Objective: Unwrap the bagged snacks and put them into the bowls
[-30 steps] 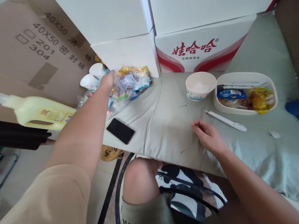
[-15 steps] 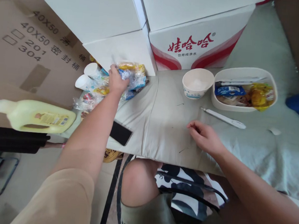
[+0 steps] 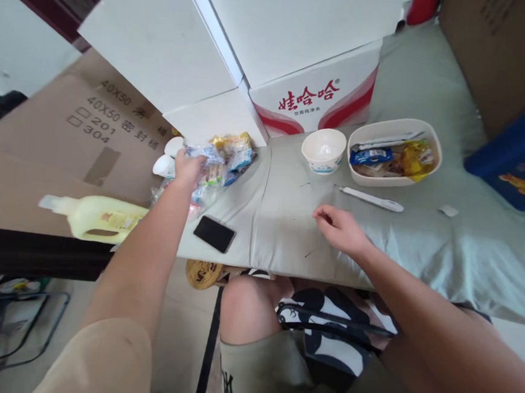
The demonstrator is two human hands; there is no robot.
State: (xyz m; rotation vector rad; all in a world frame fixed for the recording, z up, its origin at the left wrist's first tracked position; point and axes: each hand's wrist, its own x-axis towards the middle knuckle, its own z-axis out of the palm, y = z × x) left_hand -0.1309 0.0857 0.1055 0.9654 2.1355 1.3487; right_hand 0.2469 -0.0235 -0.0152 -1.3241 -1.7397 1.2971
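My left hand (image 3: 188, 169) is closed on a small blue-and-white snack packet (image 3: 208, 153) over a pile of wrapped snacks. A yellow packet (image 3: 236, 140) lies behind it in the pile. Two white paper cups lie to the left of the hand; the nearer cup (image 3: 163, 166) almost touches it. My right hand (image 3: 339, 228) rests on the grey-green cloth with fingers curled in, and nothing shows in it. Just beyond it lies a white pen-like tool (image 3: 371, 198) with a thin metal tip. A white paper bowl (image 3: 323, 151) stands behind the tool.
An oval cream bin (image 3: 391, 181) holds several packets and long white items. White cartons (image 3: 315, 107) stand along the back. A yellow detergent bottle (image 3: 106, 217) lies at the left, and a black phone (image 3: 214, 234) sits near the front edge. A blue container (image 3: 520, 150) is at the right.
My left hand has moved left across the snack pile, and the blue-and-white packet has shifted with it. The whole view has turned slightly. My right hand stays curled in place on the cloth.
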